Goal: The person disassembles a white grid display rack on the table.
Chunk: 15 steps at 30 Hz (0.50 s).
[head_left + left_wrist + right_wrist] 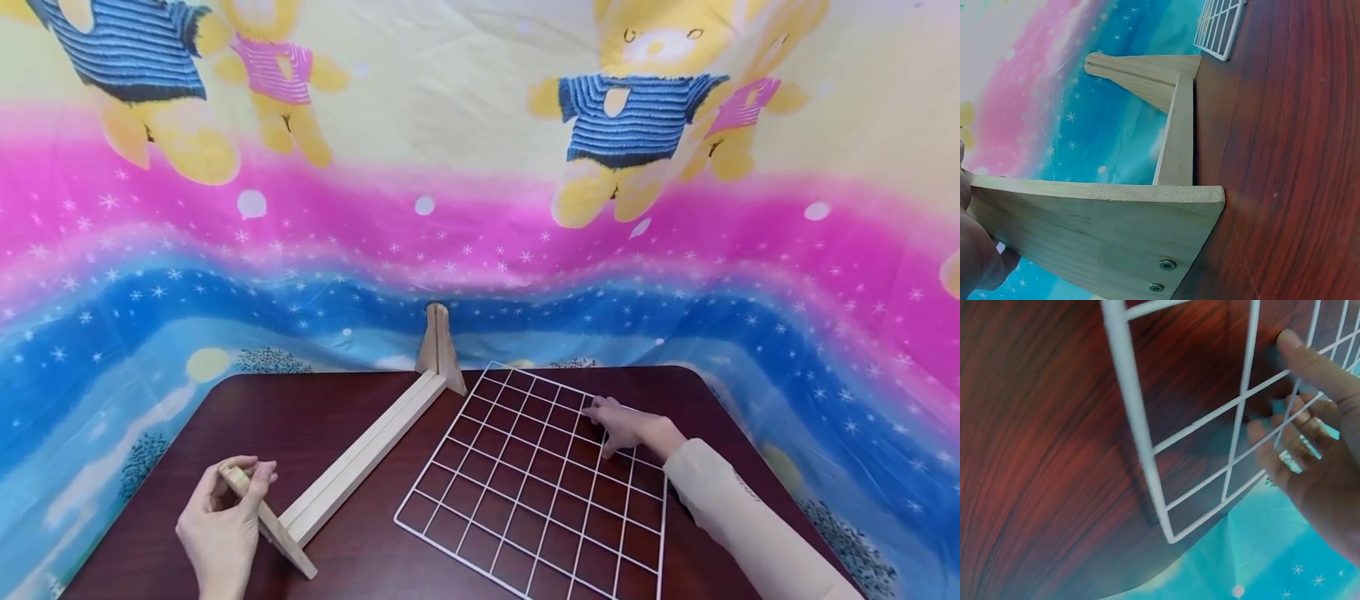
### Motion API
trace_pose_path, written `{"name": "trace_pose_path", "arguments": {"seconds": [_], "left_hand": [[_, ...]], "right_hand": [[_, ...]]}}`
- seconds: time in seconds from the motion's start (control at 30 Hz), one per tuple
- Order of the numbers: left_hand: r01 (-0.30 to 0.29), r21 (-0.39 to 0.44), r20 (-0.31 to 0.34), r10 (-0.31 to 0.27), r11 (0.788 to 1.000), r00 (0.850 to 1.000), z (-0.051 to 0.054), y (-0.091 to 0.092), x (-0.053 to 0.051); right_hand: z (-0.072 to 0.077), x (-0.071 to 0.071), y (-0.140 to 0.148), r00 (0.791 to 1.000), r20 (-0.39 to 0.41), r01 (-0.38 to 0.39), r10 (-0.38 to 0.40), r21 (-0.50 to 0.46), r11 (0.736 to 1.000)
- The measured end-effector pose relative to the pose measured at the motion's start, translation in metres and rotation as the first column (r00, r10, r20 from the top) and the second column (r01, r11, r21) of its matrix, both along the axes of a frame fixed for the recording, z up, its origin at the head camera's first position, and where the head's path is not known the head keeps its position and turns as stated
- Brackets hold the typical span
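In the head view my left hand (pixel 225 517) holds the upper end of a wooden end piece, pinched between thumb and fingers. That end piece (pixel 1085 231) belongs to a wooden stand and carries two metal bolts low down. A long wooden crossbar (pixel 367 454) runs from it to a second upright end piece (pixel 440 350) at the back. To the right, a white wire grid panel (pixel 528 475) lies on or just above the table. My right hand (pixel 1316 437) is at the panel's far right part, thumb and fingers spread apart at its wires.
The dark red wooden table (pixel 225 417) has rounded far corners. A printed cloth (pixel 480 233) with bears and snowflakes hangs behind and around it. The stand's far end piece is close to the table's back edge.
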State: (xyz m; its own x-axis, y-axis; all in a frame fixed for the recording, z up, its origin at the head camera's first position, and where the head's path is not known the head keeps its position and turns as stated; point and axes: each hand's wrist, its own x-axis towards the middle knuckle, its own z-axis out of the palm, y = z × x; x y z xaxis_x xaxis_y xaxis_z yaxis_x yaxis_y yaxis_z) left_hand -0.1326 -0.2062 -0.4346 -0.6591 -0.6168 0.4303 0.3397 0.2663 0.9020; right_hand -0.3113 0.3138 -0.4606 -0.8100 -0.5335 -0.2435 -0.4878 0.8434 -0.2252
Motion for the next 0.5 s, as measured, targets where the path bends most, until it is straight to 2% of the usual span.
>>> {"name": "trace_pose_path", "arguments": {"seconds": [0.1, 0.2, 0.37, 0.5], "left_hand": [[-0.023, -0.022, 0.019, 0.024, 0.999, 1.000, -0.009, -0.003, -0.004], [-0.038, -0.048, 0.022, 0.039, 0.998, 0.999, -0.014, -0.004, -0.005], [-0.049, -0.068, 0.039, 0.052, 0.996, 0.998, -0.013, -0.004, -0.004], [-0.075, -0.053, 0.073, 0.079, 0.996, 0.994, -0.006, -0.001, 0.002]], "right_hand": [[0.003, 0.002, -0.005, 1.000, -0.022, 0.006, -0.005, 0.057, 0.998], [0.008, 0.005, -0.012, 0.999, -0.020, 0.037, -0.035, 0.102, 0.994], [0.013, 0.007, -0.023, 0.997, -0.034, 0.074, -0.070, 0.134, 0.988], [0.011, 0.008, -0.031, 0.995, -0.049, 0.089, -0.081, 0.170, 0.981]]}}
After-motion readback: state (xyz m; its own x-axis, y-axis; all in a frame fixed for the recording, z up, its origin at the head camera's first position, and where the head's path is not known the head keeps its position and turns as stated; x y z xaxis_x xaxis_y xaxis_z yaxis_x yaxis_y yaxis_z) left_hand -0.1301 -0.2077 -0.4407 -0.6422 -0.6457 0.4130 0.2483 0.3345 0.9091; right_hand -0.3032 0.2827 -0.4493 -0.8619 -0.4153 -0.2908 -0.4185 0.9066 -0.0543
